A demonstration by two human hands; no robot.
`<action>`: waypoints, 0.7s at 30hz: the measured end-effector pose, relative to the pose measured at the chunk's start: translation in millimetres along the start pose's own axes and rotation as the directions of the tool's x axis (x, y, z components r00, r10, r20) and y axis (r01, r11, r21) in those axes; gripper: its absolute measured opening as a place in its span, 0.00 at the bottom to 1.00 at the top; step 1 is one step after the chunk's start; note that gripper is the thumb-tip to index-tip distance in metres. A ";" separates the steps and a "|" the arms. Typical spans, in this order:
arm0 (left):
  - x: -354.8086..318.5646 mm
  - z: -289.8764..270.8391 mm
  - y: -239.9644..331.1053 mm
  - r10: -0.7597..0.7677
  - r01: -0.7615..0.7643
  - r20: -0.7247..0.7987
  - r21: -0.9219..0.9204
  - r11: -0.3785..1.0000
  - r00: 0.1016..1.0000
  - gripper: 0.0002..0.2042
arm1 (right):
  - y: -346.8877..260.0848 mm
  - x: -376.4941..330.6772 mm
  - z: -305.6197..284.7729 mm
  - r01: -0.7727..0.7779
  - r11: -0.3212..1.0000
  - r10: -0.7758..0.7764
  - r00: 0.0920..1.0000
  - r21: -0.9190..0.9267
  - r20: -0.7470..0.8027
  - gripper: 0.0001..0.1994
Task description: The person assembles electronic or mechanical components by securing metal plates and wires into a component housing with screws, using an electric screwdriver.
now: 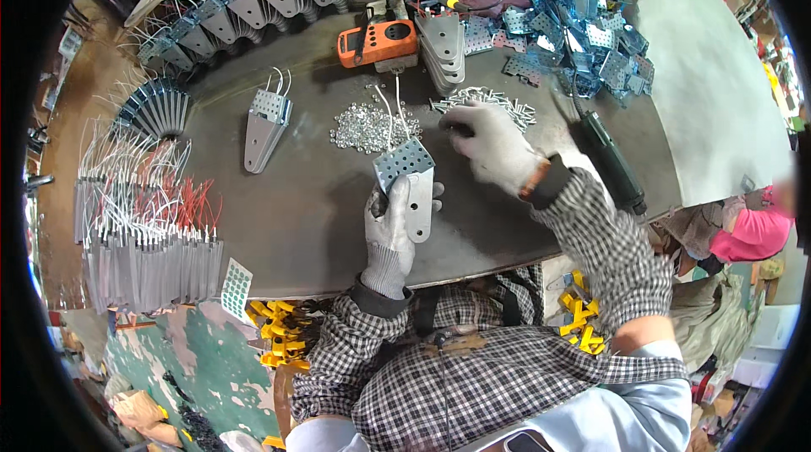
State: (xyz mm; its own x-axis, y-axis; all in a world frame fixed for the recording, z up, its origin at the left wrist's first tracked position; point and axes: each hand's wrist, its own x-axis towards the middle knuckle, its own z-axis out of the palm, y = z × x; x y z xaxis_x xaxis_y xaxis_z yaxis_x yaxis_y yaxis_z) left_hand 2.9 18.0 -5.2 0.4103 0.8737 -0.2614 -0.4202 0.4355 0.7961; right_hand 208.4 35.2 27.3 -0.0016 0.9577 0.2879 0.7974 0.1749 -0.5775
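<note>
My left hand (390, 220), in a whitish glove with dark fingertips, grips a grey metal bracket (420, 207) topped by a perforated plate (404, 161). Two white wires (390, 114) stick up from the bracket's far end. Beside the pile of screws (507, 106), my gloved right hand (490, 144) has its fingers curled together; whatever they may hold is hidden. Left of the screws lies a heap of small shiny nuts (363, 127). A similar bracket with wires (268, 127) rests on the dark table (296, 232), apart from both hands.
An orange meter (378, 43) stands at the back, beside stacked grey brackets (442, 51). Perforated metal plates (583, 21) heap at the far right, near a dark cylindrical power screwdriver (612, 163). Wired grey strips (152, 270) fill the left edge; finished-looking brackets (245, 6) line the back left.
</note>
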 end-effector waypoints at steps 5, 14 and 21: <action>-2.0 -0.9 1.3 -0.010 0.009 0.002 0.147 0.989 1.000 0.17 | -38.2 -34.2 -7.6 -0.383 0.628 0.358 0.915 0.677 0.185 0.10; -1.1 8.9 1.7 -0.006 -0.009 0.053 0.271 0.963 0.999 0.17 | -39.8 -44.2 -1.3 -0.118 0.910 0.200 0.964 0.398 -0.173 0.07; -2.0 16.0 7.6 -0.053 0.033 0.085 0.222 0.975 0.995 0.17 | -27.3 -53.6 1.3 0.268 0.946 -0.286 0.955 -0.180 -0.083 0.16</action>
State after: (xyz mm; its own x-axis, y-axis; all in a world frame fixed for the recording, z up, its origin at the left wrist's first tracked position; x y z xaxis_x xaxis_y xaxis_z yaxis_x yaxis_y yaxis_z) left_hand 11.8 16.1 10.1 0.4995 0.8277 -0.2558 -0.2165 0.4052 0.8882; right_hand 185.9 -20.7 26.7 -0.1799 0.8453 0.5031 0.8631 0.3810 -0.3315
